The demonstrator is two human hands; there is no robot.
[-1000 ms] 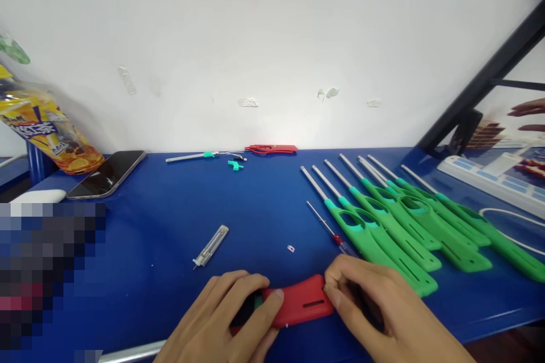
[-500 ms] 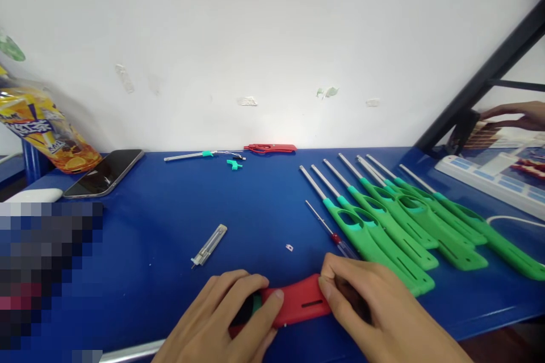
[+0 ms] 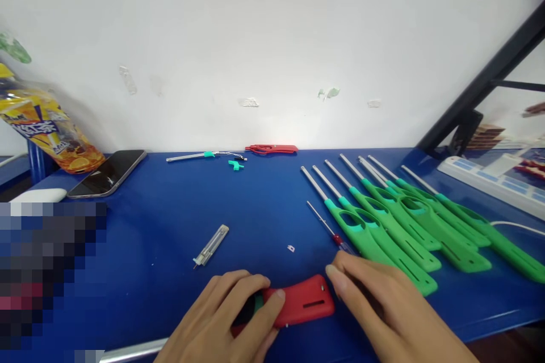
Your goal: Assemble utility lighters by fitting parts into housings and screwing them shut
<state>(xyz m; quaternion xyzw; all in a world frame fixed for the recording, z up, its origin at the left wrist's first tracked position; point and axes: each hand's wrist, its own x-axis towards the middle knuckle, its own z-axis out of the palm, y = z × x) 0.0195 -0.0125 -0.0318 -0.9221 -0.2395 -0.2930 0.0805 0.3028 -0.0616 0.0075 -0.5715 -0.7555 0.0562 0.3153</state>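
Observation:
Near the front edge my left hand [image 3: 227, 312] is closed around a red lighter handle [image 3: 304, 300], which lies on its side with its slotted end pointing right. A dark opening and a bit of green show between my fingers. My right hand [image 3: 374, 295] is just right of that end, apart from it, thumb and forefinger curled together; whatever they hold, if anything, is hidden. Behind it lies a screwdriver [image 3: 337, 239] with a red and clear handle. A small white piece [image 3: 290, 248] and a clear fuel tank [image 3: 212, 245] sit on the blue table [image 3: 255, 204].
Several green lighters [image 3: 400, 238] lie fanned on the right. A red shell [image 3: 272, 149], a metal tube with wires [image 3: 187, 156] and a teal trigger [image 3: 235, 165] rest by the wall. A phone [image 3: 108, 173], drink bottle [image 3: 55, 130] and power strip [image 3: 489, 178] flank the table.
My right hand has come off the red handle's end and moved slightly right, uncovering that end. My left hand keeps its hold. At far right, another person's hand has mostly left view.

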